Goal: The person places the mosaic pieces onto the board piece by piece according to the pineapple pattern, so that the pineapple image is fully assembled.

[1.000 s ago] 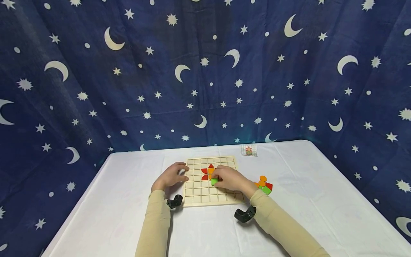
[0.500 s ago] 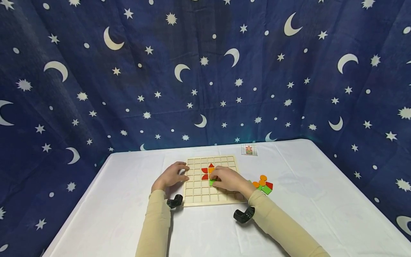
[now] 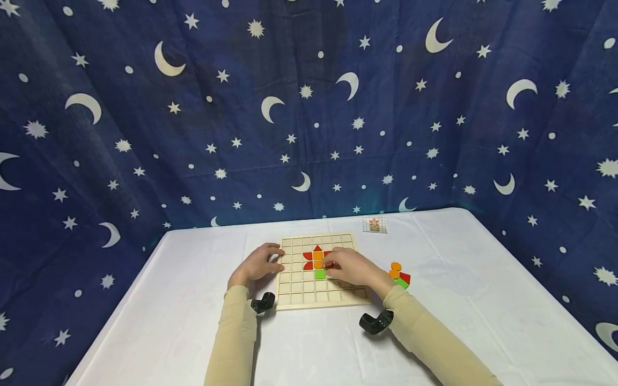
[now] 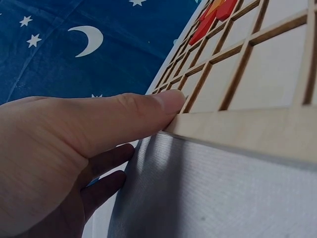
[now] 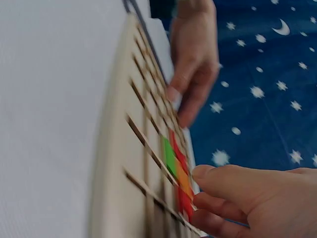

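Note:
A wooden grid board (image 3: 318,307) lies on the table. Its middle cells hold a red triangle (image 3: 317,249), red petal-shaped pieces (image 3: 307,257), orange pieces (image 3: 317,256) and a green square (image 3: 320,274). My left hand (image 3: 258,262) rests at the board's left edge, and in the left wrist view its thumb (image 4: 171,100) touches the wooden rim. Over the right part of the pattern is my right hand (image 3: 354,266), covering some red pieces. In the right wrist view its fingers are loosely bent beside the pieces, with nothing seen between them.
Right of the board, partly behind my right forearm, lie loose orange discs (image 3: 396,266), a red piece (image 3: 405,278) and a green piece (image 3: 402,283). A small pattern card (image 3: 374,224) sits near the table's back edge. A starry blue curtain (image 3: 309,161) hangs behind.
My right hand has let go of the green square, which now lies in a cell below the orange pieces, and has shifted slightly right. The left hand has stayed in place.

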`<control>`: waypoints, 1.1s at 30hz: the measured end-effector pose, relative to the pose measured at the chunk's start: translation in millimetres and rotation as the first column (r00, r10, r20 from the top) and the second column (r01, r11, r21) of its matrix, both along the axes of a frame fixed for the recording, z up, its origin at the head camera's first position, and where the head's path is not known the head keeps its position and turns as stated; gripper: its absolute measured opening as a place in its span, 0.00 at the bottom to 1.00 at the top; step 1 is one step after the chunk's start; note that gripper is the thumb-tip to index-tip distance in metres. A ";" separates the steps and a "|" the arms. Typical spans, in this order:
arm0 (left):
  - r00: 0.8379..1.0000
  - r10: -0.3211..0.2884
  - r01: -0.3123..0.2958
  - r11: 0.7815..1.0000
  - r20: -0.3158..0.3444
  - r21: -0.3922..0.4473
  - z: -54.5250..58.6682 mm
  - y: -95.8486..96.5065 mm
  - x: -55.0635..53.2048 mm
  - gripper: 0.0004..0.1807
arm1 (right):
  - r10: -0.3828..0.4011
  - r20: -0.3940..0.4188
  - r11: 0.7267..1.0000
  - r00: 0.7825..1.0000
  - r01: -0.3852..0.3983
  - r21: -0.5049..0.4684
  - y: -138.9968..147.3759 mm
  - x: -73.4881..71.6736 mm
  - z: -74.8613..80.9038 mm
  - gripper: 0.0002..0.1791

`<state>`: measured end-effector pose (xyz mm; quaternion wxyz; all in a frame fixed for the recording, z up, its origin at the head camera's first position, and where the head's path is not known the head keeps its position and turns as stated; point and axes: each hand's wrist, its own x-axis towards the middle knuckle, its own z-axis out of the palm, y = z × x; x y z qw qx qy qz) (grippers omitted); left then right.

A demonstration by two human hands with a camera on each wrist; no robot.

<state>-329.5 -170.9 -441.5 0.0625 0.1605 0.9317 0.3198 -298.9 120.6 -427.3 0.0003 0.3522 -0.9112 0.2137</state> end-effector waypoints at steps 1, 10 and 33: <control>1.000 0.001 -0.001 1.000 0.000 0.000 0.0 0.1 0.2 0.24 | -0.009 0.012 1.000 1.000 0.009 0.002 6.1 0.4 2.7 0.14; 1.000 -0.004 0.004 1.000 -0.003 -0.008 0.8 1.6 -0.5 0.24 | -0.077 0.196 0.993 0.978 0.059 0.098 73.7 7.3 23.9 0.21; 1.000 -0.013 0.013 1.000 -0.022 -0.001 -2.7 0.1 -0.9 0.24 | -0.139 0.226 0.989 0.964 0.123 0.085 113.2 9.0 10.4 0.13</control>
